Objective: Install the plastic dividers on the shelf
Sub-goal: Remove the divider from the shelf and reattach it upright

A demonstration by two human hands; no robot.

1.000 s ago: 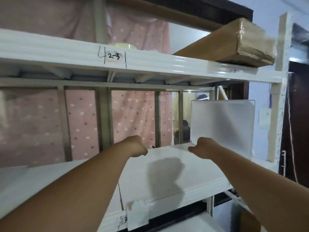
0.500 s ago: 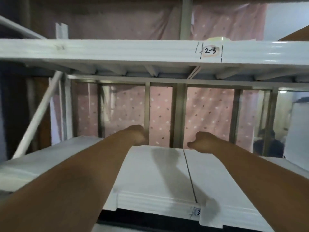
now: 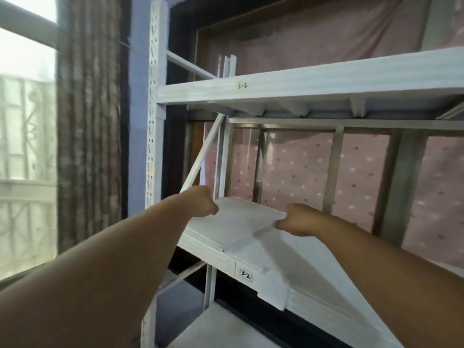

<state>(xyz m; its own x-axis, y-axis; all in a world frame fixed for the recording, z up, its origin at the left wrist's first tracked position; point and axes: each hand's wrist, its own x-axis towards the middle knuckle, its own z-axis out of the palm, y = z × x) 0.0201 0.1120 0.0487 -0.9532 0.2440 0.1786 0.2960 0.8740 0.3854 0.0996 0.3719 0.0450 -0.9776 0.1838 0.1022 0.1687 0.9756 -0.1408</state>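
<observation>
The left hand (image 3: 202, 202) is curled closed on the far left corner of a stack of white plastic dividers (image 3: 233, 226). The right hand (image 3: 297, 219) is curled closed on the stack's right edge, fingers tucked under so that they cannot be seen. The stack lies flat between the two hands on the left end of the middle shelf (image 3: 301, 270), its left and front edges near the shelf's own edges.

Just in front of the right hand, the shelf's front lip carries a label (image 3: 246, 275) reading 3-2, and beside that a white clip (image 3: 272, 292) hangs over the lip. To the right of the right hand the shelf surface runs on bare.

Above both hands there is open room up to the upper shelf (image 3: 301, 84), marked 2-2 on its front edge. Behind the hands stand grey upright bars (image 3: 334, 167) with pink dotted cloth (image 3: 298, 169) showing through the gaps. Left of the left hand a slanted white brace (image 3: 203, 154) and the perforated corner post (image 3: 155, 96) close off the shelf end. Further left hang a dark curtain (image 3: 88, 121) and a bright window (image 3: 25, 121). Below the hands, a lower shelf (image 3: 226, 327) lies pale and flat.
</observation>
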